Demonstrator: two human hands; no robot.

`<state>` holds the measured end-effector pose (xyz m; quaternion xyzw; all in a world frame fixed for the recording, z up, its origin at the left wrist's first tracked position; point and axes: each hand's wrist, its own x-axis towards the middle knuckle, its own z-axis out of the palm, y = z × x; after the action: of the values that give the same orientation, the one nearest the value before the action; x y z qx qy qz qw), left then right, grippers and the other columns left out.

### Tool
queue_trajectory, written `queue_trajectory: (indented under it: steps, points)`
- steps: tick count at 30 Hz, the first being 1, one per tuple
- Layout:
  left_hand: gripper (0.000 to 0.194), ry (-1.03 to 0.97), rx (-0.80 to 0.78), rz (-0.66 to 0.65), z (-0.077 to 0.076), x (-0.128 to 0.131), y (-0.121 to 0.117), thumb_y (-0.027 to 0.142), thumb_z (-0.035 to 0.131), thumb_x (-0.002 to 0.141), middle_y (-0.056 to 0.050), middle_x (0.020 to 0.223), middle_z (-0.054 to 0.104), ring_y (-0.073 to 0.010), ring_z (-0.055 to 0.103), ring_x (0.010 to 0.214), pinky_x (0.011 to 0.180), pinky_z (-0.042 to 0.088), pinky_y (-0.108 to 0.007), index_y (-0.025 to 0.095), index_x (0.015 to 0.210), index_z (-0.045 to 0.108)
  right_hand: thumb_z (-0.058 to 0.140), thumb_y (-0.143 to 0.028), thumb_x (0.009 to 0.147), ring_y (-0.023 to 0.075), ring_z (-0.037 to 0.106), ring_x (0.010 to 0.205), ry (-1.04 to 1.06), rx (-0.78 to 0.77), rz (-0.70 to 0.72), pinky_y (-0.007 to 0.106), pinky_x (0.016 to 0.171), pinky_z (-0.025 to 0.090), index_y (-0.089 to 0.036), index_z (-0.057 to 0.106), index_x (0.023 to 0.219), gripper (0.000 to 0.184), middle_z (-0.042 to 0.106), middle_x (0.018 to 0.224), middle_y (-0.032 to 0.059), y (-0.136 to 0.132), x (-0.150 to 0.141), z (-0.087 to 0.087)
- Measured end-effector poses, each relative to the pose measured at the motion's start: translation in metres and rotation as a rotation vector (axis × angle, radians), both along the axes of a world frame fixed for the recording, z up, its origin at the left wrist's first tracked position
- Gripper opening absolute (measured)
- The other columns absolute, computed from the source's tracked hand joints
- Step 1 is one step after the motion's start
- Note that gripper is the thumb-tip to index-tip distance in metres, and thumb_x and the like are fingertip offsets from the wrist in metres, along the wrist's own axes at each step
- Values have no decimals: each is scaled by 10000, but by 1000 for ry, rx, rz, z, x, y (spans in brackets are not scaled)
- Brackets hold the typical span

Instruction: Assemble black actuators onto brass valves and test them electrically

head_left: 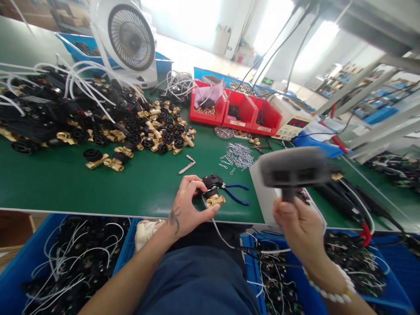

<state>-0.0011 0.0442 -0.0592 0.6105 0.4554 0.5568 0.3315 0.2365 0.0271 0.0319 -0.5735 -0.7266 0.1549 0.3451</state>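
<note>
Your left grip [189, 203] pinches the brass valve fitting [215, 201] between thumb and fingers, your right grip [300, 225] clasps a blurred grey handheld tool [293, 165], seemingly a steadying step, the next move calling for a firm left hold.

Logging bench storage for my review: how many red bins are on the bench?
3, in a row beyond the metal clips: left bin, middle bin, right bin.
</note>
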Motion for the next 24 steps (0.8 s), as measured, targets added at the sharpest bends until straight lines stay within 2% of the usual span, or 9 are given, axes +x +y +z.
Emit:
queue_trajectory:
  steps: [2, 4, 9, 14, 20, 24]
  points:
    - [323, -3, -7, 3, 0, 1, 0, 277, 796, 711, -68, 1125, 526, -224, 585, 1081, 820, 580, -359, 218, 929, 564, 466, -759, 927, 106, 340, 404, -221, -89, 83, 250, 426, 214, -218, 477, 651, 607, 413, 466, -32, 3, -4, 2]
    - [320, -9, -11, 0, 0, 1, 0, 280, 793, 714, -65, 1116, 525, -220, 585, 1075, 817, 578, -353, 218, 922, 558, 449, -786, 915, 106, 336, 402, -327, -126, 111, 253, 431, 212, -218, 466, 624, 638, 396, 452, -32, 5, -5, 7]
    - [325, -15, -11, -15, -1, 0, 0, 273, 794, 709, -64, 1125, 524, -216, 577, 1082, 831, 575, -354, 221, 927, 558, 360, -717, 990, 111, 374, 424, -135, 35, -24, 247, 435, 286, -216, 519, 715, 593, 409, 501, -38, 3, -1, 13]
    - [343, -4, -3, -15, -3, 1, 0, 266, 800, 702, -65, 1134, 524, -221, 575, 1096, 836, 574, -359, 223, 934, 551, 388, -787, 935, 117, 373, 396, -396, -128, 150, 263, 427, 235, -219, 481, 626, 653, 433, 450, -21, 7, -4, 13]
    - [344, 2, 23, -34, -2, 1, 0, 260, 799, 708, -62, 1128, 527, -210, 576, 1072, 840, 579, -356, 226, 937, 546, 346, -778, 953, 111, 356, 425, -139, -79, -20, 254, 424, 269, -224, 463, 653, 640, 401, 488, -30, 5, -5, 22]
    - [347, 15, 18, -27, -1, 2, 0, 253, 807, 703, -67, 1127, 536, -221, 576, 1085, 850, 578, -367, 221, 938, 553, 376, -822, 909, 115, 353, 413, -364, -221, 129, 264, 434, 235, -219, 468, 609, 680, 433, 458, -15, 6, -9, 19]
